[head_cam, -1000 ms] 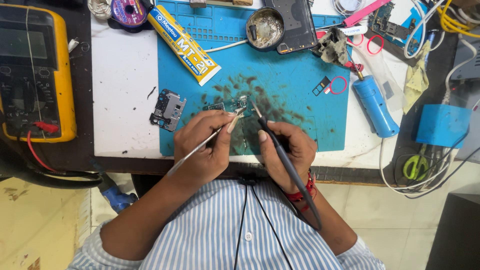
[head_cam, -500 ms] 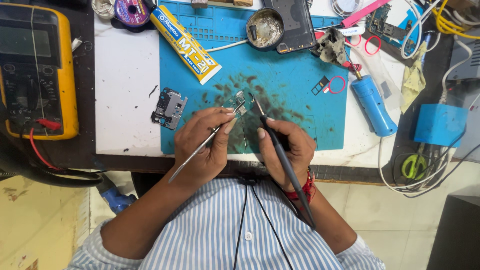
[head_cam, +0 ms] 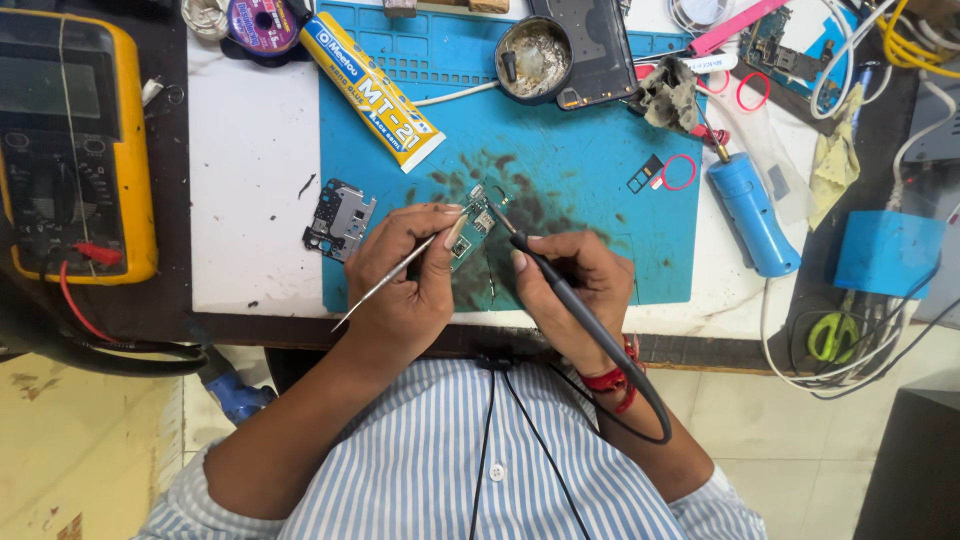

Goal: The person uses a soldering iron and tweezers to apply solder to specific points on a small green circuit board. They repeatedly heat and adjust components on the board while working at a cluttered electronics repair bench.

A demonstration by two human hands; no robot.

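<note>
Partly under fingers: small green circuit board.

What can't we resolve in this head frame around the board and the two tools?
- Head view: iron tip's contact with the small green circuit board is too small to tell.
- Tweezers' front end hidden by left hand.
- Soldering iron grip covered by right hand.
- Yellow multimeter cut by left edge.
</note>
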